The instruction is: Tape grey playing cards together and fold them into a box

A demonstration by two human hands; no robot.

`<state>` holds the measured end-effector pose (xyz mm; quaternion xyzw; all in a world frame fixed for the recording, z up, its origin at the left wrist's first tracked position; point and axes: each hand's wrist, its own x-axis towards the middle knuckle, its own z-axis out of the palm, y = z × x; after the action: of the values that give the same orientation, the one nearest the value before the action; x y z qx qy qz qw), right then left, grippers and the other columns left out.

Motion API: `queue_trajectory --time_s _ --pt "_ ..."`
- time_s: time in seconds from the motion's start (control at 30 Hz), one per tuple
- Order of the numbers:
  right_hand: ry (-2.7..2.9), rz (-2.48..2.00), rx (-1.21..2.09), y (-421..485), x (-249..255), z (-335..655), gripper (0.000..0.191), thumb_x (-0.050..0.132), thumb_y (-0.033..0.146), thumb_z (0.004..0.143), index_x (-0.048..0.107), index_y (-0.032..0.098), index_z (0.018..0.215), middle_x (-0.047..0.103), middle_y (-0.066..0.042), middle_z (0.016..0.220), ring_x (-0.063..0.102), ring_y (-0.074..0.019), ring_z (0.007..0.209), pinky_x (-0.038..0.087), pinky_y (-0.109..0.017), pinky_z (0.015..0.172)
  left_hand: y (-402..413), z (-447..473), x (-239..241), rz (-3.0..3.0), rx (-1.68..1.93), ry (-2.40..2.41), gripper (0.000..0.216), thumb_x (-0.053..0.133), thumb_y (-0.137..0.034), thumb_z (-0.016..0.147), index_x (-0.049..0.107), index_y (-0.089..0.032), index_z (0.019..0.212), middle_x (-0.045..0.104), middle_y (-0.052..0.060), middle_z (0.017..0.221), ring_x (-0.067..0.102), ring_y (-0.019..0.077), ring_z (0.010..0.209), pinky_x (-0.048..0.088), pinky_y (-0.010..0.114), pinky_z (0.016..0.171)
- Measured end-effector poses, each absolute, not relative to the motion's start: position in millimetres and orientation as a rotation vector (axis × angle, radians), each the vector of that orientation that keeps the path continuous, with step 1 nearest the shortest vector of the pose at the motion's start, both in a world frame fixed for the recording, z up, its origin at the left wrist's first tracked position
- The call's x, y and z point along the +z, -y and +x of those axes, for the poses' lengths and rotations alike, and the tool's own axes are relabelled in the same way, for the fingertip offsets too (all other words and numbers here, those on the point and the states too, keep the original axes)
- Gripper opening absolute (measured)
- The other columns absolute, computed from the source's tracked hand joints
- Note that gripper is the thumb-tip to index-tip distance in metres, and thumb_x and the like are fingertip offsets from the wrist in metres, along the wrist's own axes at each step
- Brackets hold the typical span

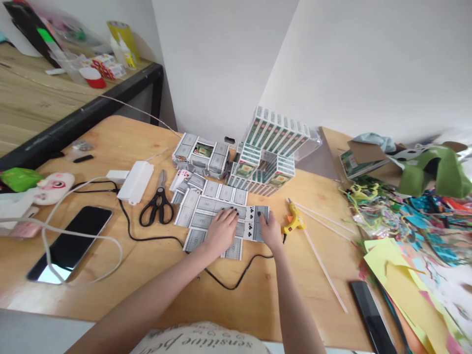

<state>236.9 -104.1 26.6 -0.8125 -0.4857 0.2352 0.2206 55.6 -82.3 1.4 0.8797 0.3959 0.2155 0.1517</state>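
Observation:
Grey-backed playing cards (212, 204) lie joined in a flat sheet on the table, with several overlapping. My left hand (223, 228) rests flat on the sheet, fingers stretched out. At the sheet's right edge my right hand (271, 230) pinches a card (261, 231), thumb on its grey back and the other fingers along its outer side. Two face-up strips with black clubs (250, 222) show beside that card. Just right of this hand lies a yellow glue gun (294, 220). Left of the sheet are black-handled scissors (158, 202).
Behind the sheet stand a structure covered in cards (201, 155) and stacked green-and-white card boxes (271, 152). Glue sticks (326, 270) lie at right, near coloured scraps (401, 290). A black cord (236, 285) crosses in front; a phone (70, 243) and white cable lie left.

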Motion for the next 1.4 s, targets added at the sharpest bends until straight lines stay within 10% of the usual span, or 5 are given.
queue_trajectory --time_s 0.6,1.4 --pt "1.624 -2.449 0.541 95.6 57.5 202.6 0.021 0.031 0.024 0.089 0.042 0.012 0.101 0.058 -0.005 0.069 0.055 -0.0171 0.059 0.027 -0.024 0.047 78.0 51.2 12.0 2.584 0.567 -1.114 0.034 0.041 -0.022 0.087 0.052 -0.019 0.119 0.051 0.004 0.13 0.038 0.0225 0.125 0.032 0.041 0.103" --pt "1.827 -2.537 0.37 93.1 61.9 188.4 0.053 0.03 0.022 0.09 0.012 0.008 0.139 0.066 -0.013 0.077 0.065 -0.0228 0.064 0.043 -0.027 0.052 79.4 50.6 11.7 2.574 0.61 -1.102 0.033 0.043 -0.021 0.086 0.052 -0.02 0.118 0.055 0.006 0.124 0.041 0.0233 0.122 0.032 0.042 0.102"
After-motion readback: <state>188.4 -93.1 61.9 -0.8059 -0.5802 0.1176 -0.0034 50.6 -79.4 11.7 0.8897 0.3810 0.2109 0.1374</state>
